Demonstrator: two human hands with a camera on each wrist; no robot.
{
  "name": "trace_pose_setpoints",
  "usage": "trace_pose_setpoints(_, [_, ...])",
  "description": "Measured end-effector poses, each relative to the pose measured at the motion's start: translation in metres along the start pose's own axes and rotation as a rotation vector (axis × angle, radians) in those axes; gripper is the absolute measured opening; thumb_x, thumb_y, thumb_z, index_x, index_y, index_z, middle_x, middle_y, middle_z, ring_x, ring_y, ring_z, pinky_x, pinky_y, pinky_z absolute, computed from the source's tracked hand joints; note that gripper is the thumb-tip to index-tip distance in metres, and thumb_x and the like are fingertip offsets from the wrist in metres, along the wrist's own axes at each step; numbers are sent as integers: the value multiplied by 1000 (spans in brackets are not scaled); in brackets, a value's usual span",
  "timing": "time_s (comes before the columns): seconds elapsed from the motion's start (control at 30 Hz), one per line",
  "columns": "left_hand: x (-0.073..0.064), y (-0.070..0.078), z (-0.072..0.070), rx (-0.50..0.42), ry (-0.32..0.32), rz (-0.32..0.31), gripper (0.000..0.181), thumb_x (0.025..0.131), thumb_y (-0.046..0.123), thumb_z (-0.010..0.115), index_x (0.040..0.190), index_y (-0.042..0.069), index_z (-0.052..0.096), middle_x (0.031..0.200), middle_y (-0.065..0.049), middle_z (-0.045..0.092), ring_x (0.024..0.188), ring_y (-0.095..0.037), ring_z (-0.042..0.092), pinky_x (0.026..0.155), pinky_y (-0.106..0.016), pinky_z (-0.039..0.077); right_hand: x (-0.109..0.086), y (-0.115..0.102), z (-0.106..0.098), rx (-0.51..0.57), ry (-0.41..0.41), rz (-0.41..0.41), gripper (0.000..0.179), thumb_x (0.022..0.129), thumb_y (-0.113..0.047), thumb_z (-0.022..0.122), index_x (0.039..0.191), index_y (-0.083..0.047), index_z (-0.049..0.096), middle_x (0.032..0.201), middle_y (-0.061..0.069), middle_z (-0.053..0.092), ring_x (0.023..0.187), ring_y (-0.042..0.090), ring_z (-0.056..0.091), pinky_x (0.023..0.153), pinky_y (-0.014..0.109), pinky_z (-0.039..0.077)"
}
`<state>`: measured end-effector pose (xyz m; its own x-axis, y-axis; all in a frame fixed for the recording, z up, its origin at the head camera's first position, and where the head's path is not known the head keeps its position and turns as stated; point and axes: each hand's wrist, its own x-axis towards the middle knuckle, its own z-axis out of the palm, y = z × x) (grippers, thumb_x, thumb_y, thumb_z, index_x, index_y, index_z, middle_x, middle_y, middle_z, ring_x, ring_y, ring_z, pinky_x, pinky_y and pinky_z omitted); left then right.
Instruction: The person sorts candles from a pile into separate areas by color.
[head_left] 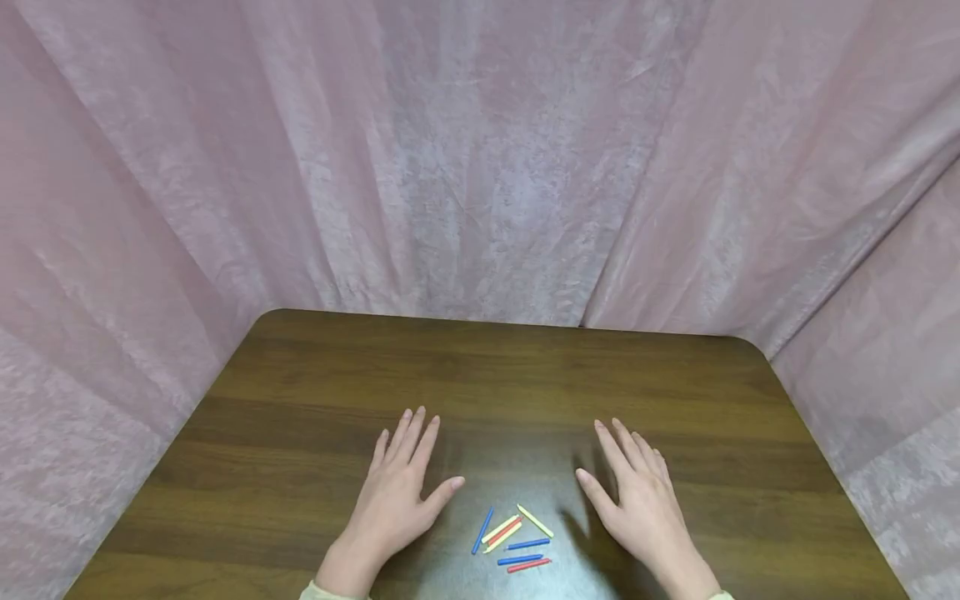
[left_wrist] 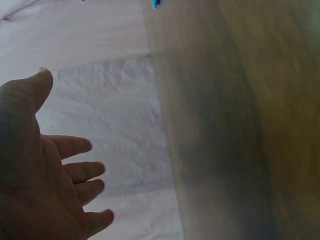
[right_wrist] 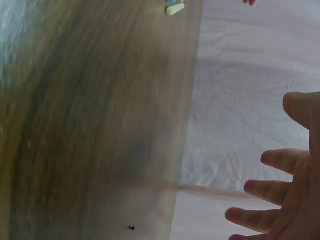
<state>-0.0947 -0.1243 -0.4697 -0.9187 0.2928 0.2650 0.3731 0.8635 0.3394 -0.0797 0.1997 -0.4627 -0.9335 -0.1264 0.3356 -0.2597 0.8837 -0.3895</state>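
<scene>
The left hand (head_left: 395, 502) and right hand (head_left: 643, 510) were extended, fingers spread, holding nothing; the coloured sticks (head_left: 504, 532) lay between them, near four o'clock of the left and nine o'clock of the right. Sound handling, in my judgement, called for a light fingertip pinch, outermost sticks first. Both wrist views cropped the group at twelve o'clock; contact among the closest-bunched sticks was indeterminable.
</scene>
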Motion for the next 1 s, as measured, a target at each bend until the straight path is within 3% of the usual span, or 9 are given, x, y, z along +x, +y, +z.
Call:
trace_pose_setpoints(0.2, [-3, 6, -3, -117, -14, 13, 72, 89, 55, 61, 141, 6, 49, 144, -12, 46, 138, -33, 35, 107, -56, 31, -3, -5, 4, 98, 116, -32, 53, 82, -24, 76, 131, -11, 59, 128, 11, 62, 111, 35, 58, 93, 55, 37])
trace_pose_setpoints(0.4, [-7, 12, -6, -250, -110, 10, 43, 87, 38, 72, 118, 10, 63, 115, 3, 60, 113, -18, 54, 97, -44, 44, -4, -14, 8, 180, 123, 12, 34, 80, -16, 79, 113, -14, 70, 111, 1, 70, 100, 23, 62, 83, 48, 44])
trace_pose_setpoints(0.63, [-10, 21, -2, -370, -189, 62, 29, 85, 27, 75, 106, 10, 64, 103, 3, 62, 97, -15, 58, 84, -35, 49, -6, -23, 15, 283, 35, 75, 21, 77, -9, 81, 96, -13, 73, 92, -7, 70, 79, 11, 63, 69, 32, 52])
trace_pose_setpoints(0.83, [-10, 25, 1, -442, -241, 62, 27, 82, 21, 78, 102, 11, 64, 93, 5, 59, 86, -10, 54, 77, -28, 47, -8, -30, 20, 459, -135, 192, 15, 78, -5, 79, 90, -10, 72, 77, -8, 65, 67, 3, 57, 61, 23, 49])
trace_pose_setpoints(1.0, [-13, 26, 3, -480, -258, 56, 23, 80, 20, 80, 95, 13, 63, 87, 9, 55, 81, -6, 50, 72, -23, 45, -10, -34, 26, 462, -218, 215, 10, 78, -8, 79, 83, -12, 72, 70, -11, 61, 60, 1, 53, 56, 20, 45])
